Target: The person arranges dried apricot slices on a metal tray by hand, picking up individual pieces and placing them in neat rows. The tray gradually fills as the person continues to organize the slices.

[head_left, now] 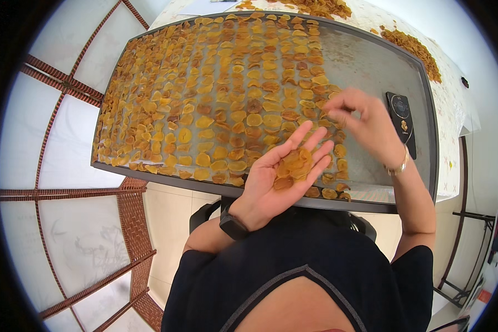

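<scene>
Left hand (264,176) lies palm up, fingers extended; right hand (372,120) has thumb and forefinger brought together at the rows' right edge, a grip there being impossible to confirm. Dark-framed tray (365,72) carries rows of amber slices (254,120) across its left and middle. A small pile (294,166) rests in the left palm. Each slice appears light, thin, probably leathery; best pinched singly by its rim.
</scene>
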The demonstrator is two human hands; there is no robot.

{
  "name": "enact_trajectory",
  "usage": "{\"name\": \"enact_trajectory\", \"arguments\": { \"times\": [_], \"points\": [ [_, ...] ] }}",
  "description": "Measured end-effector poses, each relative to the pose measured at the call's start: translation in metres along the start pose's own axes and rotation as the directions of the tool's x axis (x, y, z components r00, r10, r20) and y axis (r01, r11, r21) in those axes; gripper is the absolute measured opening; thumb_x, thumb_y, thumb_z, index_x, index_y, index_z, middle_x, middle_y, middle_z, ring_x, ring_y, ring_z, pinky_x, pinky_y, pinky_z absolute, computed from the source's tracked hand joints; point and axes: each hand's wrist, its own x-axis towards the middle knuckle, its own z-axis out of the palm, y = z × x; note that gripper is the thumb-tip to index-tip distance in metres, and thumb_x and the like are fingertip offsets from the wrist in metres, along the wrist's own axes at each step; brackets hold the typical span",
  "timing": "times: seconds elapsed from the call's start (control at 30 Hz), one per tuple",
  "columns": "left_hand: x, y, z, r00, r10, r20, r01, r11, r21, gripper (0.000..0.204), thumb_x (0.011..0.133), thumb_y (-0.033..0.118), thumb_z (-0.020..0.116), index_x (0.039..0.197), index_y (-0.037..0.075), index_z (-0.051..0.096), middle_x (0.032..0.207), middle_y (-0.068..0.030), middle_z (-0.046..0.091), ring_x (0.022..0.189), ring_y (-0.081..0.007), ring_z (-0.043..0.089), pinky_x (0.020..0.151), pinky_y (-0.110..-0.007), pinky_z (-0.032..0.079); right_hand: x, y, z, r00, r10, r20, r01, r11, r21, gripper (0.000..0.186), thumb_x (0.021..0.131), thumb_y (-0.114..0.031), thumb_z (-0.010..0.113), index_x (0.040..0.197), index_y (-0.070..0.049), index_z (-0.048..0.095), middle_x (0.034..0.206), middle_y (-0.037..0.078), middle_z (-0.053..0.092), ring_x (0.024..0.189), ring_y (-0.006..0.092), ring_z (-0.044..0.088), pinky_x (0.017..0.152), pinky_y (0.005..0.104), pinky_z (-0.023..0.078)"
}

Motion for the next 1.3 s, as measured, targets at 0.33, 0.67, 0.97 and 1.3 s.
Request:
{"name": "enact_trajectory", "arguments": {
  "times": [0.33, 0.67, 0.97, 1.3],
  "points": [
    [-0.006, 0.004, 0.0, 0.992, -0.064, 0.112, 0.065, 0.998, -0.006, 0.051, 0.104, 0.028, 0.031, 0.152, 0.013, 0.038, 0.152, -0.0073, 0.043, 0.131, -0.0221, 0.047, 0.108, -0.038, 0.036, -0.032, -0.027, 0.023, 0.885, -0.42, 0.201, 0.435, 0.9, -0.031, 0.014, 0.077, -0.004, 0.072, 0.09, -0.006, 0.067, 0.094, 0.008, 0.06, 0.091, 0.0293, 0.056, 0.08, 0.0381, 0.048],
    [-0.006, 0.002, -0.002, 0.987, -0.088, 0.133, 0.089, 0.996, -0.004, 0.053, 0.103, 0.029, 0.033, 0.153, 0.013, 0.035, 0.156, -0.0066, 0.039, 0.134, -0.0214, 0.044, 0.111, -0.036, 0.033, -0.039, -0.025, 0.027, 0.892, -0.412, 0.187, 0.436, 0.893, -0.11, 0.016, 0.073, -0.005, 0.074, 0.088, -0.005, 0.067, 0.09, 0.009, 0.058, 0.09, 0.0298, 0.057, 0.08, 0.039, 0.048],
    [-0.005, -0.001, 0.002, 0.999, -0.033, 0.043, 0.033, 0.999, -0.012, 0.054, 0.101, 0.023, 0.036, 0.154, 0.01, 0.033, 0.156, -0.0107, 0.037, 0.141, -0.0238, 0.037, 0.118, -0.04, 0.025, -0.043, -0.026, 0.023, 0.951, -0.297, 0.091, 0.299, 0.954, -0.018, 0.009, 0.08, -0.004, 0.071, 0.087, -0.003, 0.066, 0.086, 0.01, 0.062, 0.083, 0.0287, 0.061, 0.073, 0.0368, 0.05],
    [-0.002, -0.003, 0.003, 0.999, -0.031, 0.025, 0.033, 0.996, -0.082, 0.053, 0.099, 0.017, 0.04, 0.15, 0.004, 0.037, 0.159, -0.0143, 0.03, 0.147, -0.0308, 0.027, 0.122, -0.043, 0.02, 0.04, 0.063, -0.042, 0.963, 0.069, -0.261, -0.071, 0.997, 0.003, 0.014, 0.091, -0.012, 0.067, 0.098, -0.001, 0.07, 0.077, 0.002, 0.067, 0.072, 0.0093, 0.058, 0.069, 0.0265, 0.048]
  ]
}}
